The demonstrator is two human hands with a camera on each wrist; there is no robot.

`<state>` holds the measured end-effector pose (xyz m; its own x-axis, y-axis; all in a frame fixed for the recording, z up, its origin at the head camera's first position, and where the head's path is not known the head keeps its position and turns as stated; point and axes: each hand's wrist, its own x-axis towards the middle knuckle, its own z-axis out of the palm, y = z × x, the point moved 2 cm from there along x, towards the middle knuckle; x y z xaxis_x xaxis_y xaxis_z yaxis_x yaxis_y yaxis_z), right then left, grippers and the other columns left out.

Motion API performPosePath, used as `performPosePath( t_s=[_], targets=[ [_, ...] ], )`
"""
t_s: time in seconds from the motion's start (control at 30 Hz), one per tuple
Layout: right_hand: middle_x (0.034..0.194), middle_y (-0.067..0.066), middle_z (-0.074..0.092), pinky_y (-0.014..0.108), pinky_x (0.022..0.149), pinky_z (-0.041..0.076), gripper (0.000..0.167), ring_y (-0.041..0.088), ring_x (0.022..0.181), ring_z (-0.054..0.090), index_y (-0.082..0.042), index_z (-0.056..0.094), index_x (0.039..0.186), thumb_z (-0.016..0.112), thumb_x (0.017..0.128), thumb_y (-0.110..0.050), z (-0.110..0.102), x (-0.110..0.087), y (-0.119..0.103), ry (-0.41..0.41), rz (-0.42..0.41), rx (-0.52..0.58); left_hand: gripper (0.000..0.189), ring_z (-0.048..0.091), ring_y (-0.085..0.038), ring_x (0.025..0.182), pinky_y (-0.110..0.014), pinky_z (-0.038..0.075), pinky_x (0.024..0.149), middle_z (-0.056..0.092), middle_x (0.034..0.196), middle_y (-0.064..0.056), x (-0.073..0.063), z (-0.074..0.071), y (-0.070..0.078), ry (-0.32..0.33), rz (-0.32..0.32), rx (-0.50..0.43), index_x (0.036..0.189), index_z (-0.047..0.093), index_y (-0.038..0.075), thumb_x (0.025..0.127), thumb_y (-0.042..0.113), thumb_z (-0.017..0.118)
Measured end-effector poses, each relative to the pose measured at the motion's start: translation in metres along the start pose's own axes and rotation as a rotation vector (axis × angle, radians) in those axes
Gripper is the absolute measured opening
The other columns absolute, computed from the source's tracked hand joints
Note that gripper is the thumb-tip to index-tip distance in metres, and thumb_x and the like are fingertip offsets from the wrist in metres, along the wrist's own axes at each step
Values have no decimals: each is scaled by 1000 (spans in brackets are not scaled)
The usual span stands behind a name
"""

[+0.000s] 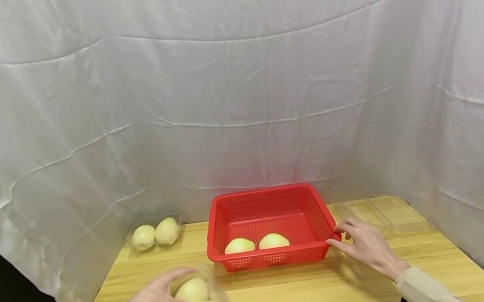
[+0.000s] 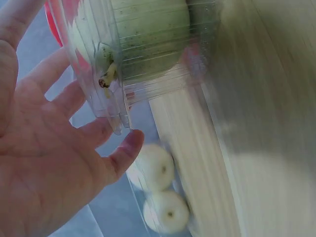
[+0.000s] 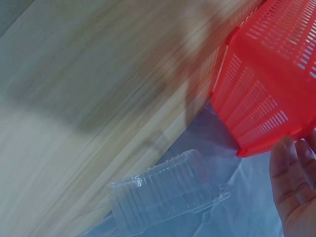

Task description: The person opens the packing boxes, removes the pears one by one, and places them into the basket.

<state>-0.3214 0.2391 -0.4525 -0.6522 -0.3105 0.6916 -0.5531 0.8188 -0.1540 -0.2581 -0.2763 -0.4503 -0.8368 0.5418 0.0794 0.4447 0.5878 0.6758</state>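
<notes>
Wrinkled pale grey fabric (image 1: 233, 95) hangs behind and along both sides of a light wooden surface (image 1: 292, 297). Directions here run clockwise from 12 at the far side, with the red perforated plastic basket (image 1: 265, 202) as centre. Two pale yellow pears (image 1: 273, 241) sit inside it, side by side toward 6 o'clock.

Near 8 o'clock, a clear plastic clamshell (image 1: 213, 297) holds two more pears. A left hand (image 1: 153, 296) reaches in from the clamshell's 10 o'clock, its grip spread across the pack, grasping it between thumb and fingers. Whether the pack touches the surface, I cannot tell.

At the basket's 4 o'clock, a right hand (image 1: 366, 244) has its grip pinched on the rim, thumb nearer the person. Out at 9 o'clock lies another pear pack (image 1: 158, 247) with two pears; at 3 o'clock, beyond the right hand, lies ribbed clear packaging (image 1: 385, 213).
</notes>
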Motion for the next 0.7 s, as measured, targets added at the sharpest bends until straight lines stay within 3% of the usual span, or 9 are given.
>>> performPosePath(
  t_s=[0.13, 0.33, 0.57, 0.7],
  targets=[
    [84, -9, 60, 20, 53, 42, 24, 10, 66, 58, -21, 72, 85, 85, 72, -37, 1, 0, -3, 25, -17, 14, 81, 42, -51, 129, -69, 35, 99, 50, 142, -21, 6, 8, 9, -30, 54, 29, 141, 49, 2, 76, 35, 83],
    [83, -10, 61, 19, 53, 42, 19, 10, 64, 58, -24, 71, 81, 86, 72, -32, 3, 1, -7, 57, -49, 27, 75, 40, -32, 123, -59, 38, 94, 48, 145, -18, 13, 21, 23, -35, 55, 89, 141, 53, 18, 75, 40, 82],
    [78, -10, 60, 18, 53, 41, 19, 5, 63, 57, -24, 70, 78, 86, 71, -29, 5, -1, -15, 77, -99, 37, 76, 34, -53, 133, -74, 31, 98, 37, 149, -30, 28, 39, 36, -66, 85, 49, 142, 51, 11, 78, 38, 81],
    [79, -10, 60, 16, 54, 42, 18, 5, 64, 59, -24, 70, 79, 86, 71, -27, 6, -1, -21, 88, -118, 60, 78, 38, -50, 134, -71, 31, 102, 38, 148, -31, 37, 48, 42, -56, 81, 53, 143, 50, 7, 78, 40, 80]
  ],
)
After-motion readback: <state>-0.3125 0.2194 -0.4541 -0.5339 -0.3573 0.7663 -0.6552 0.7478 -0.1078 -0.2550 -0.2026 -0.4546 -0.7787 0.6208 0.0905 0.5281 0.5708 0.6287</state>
